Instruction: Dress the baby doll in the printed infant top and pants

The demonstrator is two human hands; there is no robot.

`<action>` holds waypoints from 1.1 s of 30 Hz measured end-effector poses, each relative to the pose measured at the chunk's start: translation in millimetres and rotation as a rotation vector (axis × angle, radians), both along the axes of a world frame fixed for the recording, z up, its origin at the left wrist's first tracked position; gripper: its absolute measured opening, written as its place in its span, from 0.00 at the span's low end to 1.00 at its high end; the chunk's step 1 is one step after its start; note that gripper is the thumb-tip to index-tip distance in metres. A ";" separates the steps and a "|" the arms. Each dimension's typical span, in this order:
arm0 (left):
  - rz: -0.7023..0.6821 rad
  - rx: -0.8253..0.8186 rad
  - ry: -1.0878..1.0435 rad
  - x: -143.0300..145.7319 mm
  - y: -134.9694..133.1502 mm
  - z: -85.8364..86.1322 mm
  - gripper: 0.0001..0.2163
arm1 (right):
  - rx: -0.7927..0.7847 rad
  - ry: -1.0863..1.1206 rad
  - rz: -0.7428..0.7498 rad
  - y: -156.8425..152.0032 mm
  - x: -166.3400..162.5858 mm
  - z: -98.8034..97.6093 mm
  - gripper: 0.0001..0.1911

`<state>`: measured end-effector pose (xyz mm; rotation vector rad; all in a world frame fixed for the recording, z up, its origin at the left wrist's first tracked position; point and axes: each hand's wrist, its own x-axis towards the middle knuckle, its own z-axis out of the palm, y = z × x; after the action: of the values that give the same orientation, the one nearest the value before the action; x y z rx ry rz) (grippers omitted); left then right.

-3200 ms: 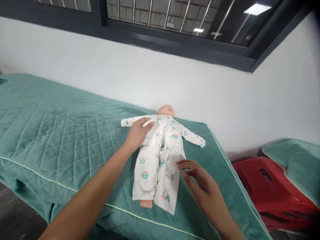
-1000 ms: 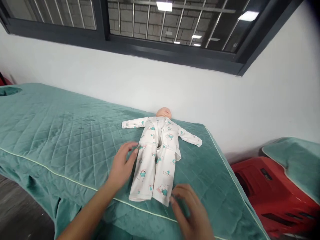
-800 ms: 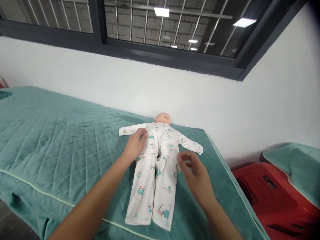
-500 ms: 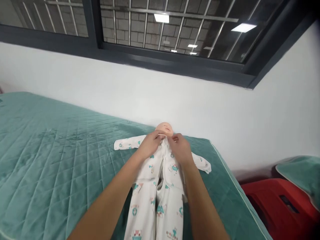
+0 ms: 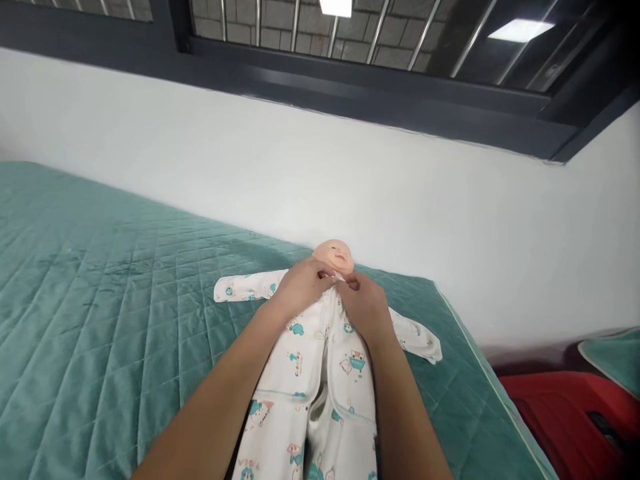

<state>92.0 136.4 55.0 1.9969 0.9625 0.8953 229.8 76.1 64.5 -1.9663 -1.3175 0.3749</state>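
A green quilted cover (image 5: 150,333) stretches up to a white wall (image 5: 225,160), beneath a dark-framed window (image 5: 320,73) with metal bars (ceiling lights gleam in the glass!), and a red plastic object (image 5: 555,407) sits low at the right. On the cover lies a baby doll (image 5: 331,253), head near the wall, sleeves spread. Both forearms reach straight in: left hand (image 5: 304,288) and right hand (image 5: 364,301) meet below its chin, fingertips pinching the printed jacket (image 5: 297,360) at the neckline, side by side.
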 end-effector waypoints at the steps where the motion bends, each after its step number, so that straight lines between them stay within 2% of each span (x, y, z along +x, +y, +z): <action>1: -0.009 -0.012 -0.002 -0.4 -0.1 0.4 0.08 | 0.017 0.038 -0.002 0.8 0.5 -0.7 0.08; 6: -0.025 -0.043 -0.021 -0.9 -1.6 4.3 0.08 | 0.107 0.216 0.013 0.6 2.6 -3.3 0.10; 9: 0.008 -0.003 -0.078 1.6 -1.9 4.2 0.08 | 0.141 0.327 0.034 -2.3 3.1 -4.7 0.11; 13: 0.075 -0.040 -0.173 6.4 -1.6 3.4 0.07 | 0.182 0.446 0.054 -6.9 1.2 -6.1 0.13; 16: 0.072 -0.049 -0.168 7.9 -1.3 2.4 0.07 | 0.194 0.500 0.071 -8.1 0.6 -8.2 0.15; 23: 0.025 -0.077 -0.170 3.2 0.9 -1.7 0.05 | 0.182 0.501 0.144 -8.0 1.3 -9.9 0.15; 33: -0.042 -0.115 -0.179 0.5 2.0 -2.8 0.05 | 0.136 0.462 0.165 -5.6 -0.3 -12.7 0.16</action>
<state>92.5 138.3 52.2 1.8007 0.8490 0.9558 229.5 70.5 51.8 -1.5416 -1.1679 0.7489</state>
